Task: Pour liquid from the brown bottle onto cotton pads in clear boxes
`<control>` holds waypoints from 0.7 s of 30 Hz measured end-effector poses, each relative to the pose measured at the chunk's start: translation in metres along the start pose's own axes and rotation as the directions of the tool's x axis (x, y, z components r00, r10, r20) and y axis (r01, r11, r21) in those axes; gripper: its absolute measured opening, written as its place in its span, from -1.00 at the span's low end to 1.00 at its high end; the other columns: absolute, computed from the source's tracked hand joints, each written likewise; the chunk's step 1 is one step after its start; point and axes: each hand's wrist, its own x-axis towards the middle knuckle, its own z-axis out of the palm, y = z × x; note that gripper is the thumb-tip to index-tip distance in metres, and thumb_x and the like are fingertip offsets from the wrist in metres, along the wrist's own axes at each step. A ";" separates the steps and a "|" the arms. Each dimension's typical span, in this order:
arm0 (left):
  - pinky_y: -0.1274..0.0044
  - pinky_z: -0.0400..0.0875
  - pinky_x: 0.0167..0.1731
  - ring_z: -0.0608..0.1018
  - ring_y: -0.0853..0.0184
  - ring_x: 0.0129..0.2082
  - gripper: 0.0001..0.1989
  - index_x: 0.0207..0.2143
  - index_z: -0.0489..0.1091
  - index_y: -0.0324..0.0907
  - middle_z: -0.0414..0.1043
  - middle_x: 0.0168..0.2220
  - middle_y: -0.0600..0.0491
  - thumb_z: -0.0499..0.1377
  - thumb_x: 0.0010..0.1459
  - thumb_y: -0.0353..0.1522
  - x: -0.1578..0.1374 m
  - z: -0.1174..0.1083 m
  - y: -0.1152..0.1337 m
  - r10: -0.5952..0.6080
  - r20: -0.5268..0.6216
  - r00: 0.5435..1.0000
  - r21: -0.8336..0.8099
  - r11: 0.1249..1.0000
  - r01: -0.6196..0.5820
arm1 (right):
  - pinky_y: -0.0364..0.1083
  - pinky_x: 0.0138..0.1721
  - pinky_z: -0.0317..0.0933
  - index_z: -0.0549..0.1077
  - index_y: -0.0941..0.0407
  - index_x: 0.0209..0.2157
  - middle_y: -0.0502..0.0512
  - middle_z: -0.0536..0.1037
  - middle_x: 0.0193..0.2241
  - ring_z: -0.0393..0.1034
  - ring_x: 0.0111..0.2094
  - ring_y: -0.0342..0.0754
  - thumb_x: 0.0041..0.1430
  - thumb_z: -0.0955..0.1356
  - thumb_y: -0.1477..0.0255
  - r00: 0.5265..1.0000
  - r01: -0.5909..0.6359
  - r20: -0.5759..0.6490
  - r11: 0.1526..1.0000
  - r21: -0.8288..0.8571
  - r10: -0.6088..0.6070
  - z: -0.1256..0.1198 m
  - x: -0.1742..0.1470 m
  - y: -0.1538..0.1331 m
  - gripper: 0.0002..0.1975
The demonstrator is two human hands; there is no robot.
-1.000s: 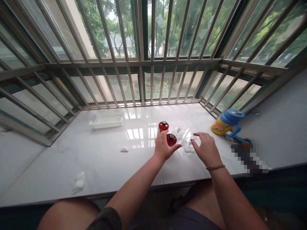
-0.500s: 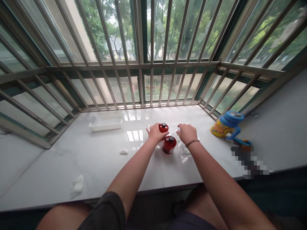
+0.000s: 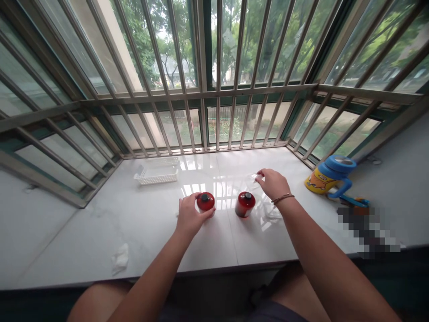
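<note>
My left hand (image 3: 190, 213) is wrapped round a red bottle (image 3: 205, 202) with a black cap, at the middle of the white counter (image 3: 150, 232). A second red bottle (image 3: 246, 205), also black-capped, stands upright to its right, touched by neither hand. Beyond it on the right, my right hand (image 3: 272, 181) has its fingertips pinched on a piece of clear plastic (image 3: 255, 178). More crumpled clear plastic (image 3: 273, 210) lies just below that hand, near the wrist.
A white perforated basket (image 3: 157, 174) sits at the back left. Crumpled white tissue (image 3: 120, 259) lies near the front edge. At the right stands a blue and yellow flask (image 3: 330, 174), with a blue and orange item (image 3: 355, 201) beside it. Metal bars (image 3: 217, 94) line the window behind.
My left hand has brought its red bottle left and nearer to me, away from the second bottle. My right hand has shifted slightly right, its fingers closed on the plastic.
</note>
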 end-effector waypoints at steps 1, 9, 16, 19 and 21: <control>0.08 0.42 0.22 0.58 -0.05 0.12 -0.40 0.04 0.51 -0.05 0.61 0.04 -0.08 0.52 -0.02 -0.08 -0.012 -0.011 -0.007 -0.013 0.007 1.000 -0.001 1.000 0.013 | 0.06 -0.04 0.33 0.60 0.09 -0.01 0.22 0.68 -0.05 0.54 -0.04 0.15 0.39 0.38 0.34 0.999 0.021 -0.037 1.000 0.015 -0.020 -0.011 -0.001 -0.005 -0.77; 0.11 0.53 0.16 0.61 -0.04 0.12 -0.38 0.10 0.51 -0.04 0.59 0.10 -0.05 0.48 0.01 -0.07 -0.078 -0.055 -0.054 -0.207 0.003 0.978 0.002 0.978 0.207 | 0.17 0.15 0.31 0.57 0.03 0.07 0.18 0.66 -0.05 0.45 0.02 0.21 0.46 0.38 0.33 0.868 0.443 -0.351 0.867 0.230 -0.351 -0.079 -0.080 -0.094 -0.76; 0.09 0.50 0.25 0.60 -0.06 0.20 -0.32 0.18 0.45 -0.03 0.57 0.17 -0.07 0.44 0.06 -0.01 -0.094 -0.051 -0.071 -0.150 -0.077 0.986 0.027 0.988 0.152 | 0.12 -0.03 0.36 0.59 0.09 -0.02 0.16 0.65 -0.17 0.44 -0.10 0.18 0.35 0.45 0.55 0.840 0.537 -0.056 0.813 0.226 -0.540 0.007 -0.156 -0.158 -0.81; 0.04 0.43 0.32 0.52 -0.10 0.29 -0.17 0.28 0.35 -0.05 0.50 0.26 -0.12 0.46 0.02 0.00 -0.100 -0.053 -0.077 -0.110 -0.070 0.991 0.059 0.992 0.115 | 0.09 -0.11 0.36 0.60 0.08 -0.10 0.14 0.65 -0.22 0.45 -0.14 0.17 0.30 0.49 0.54 0.838 0.532 0.010 0.822 0.204 -0.546 0.036 -0.162 -0.165 -0.84; 0.03 0.43 0.32 0.49 -0.11 0.33 -0.12 0.34 0.28 -0.07 0.44 0.32 -0.16 0.43 0.06 0.02 -0.106 -0.061 -0.085 -0.115 -0.084 0.990 0.078 0.990 0.122 | 0.07 -0.12 0.36 0.60 0.08 -0.10 0.13 0.65 -0.24 0.46 -0.15 0.16 0.29 0.49 0.57 0.841 0.526 0.014 0.825 0.208 -0.540 0.044 -0.161 -0.166 -0.82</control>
